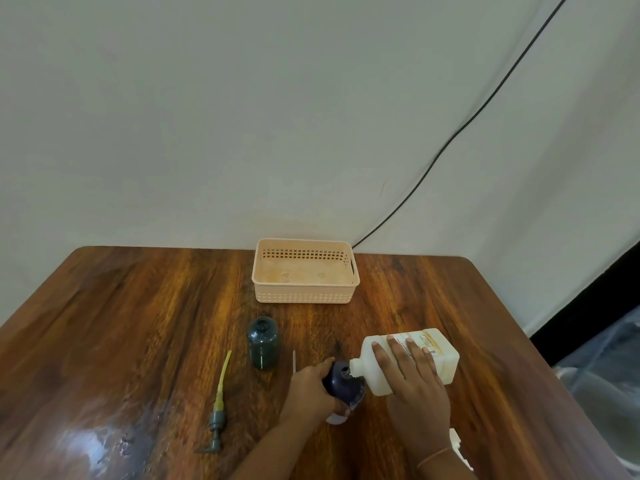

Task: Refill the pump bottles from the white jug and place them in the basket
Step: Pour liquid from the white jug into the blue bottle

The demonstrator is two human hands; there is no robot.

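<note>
My right hand (412, 375) grips the white jug (433, 355), tipped on its side with its spout over the open neck of a dark blue bottle (344, 381). My left hand (310, 386) wraps around that blue bottle and holds it upright on the table. A second bottle, dark grey-green (263, 342), stands open and uncapped to the left. Its pump head with a yellowish tube (219, 403) lies flat on the table further left. The peach basket (306, 271) sits empty at the table's far edge.
The wooden table (138, 323) has a rounded far edge against a pale wall. A black cable (460, 133) runs down the wall behind the basket. A thin clear tube (294, 362) lies beside the blue bottle. A white pump part (457, 441) lies behind my right wrist.
</note>
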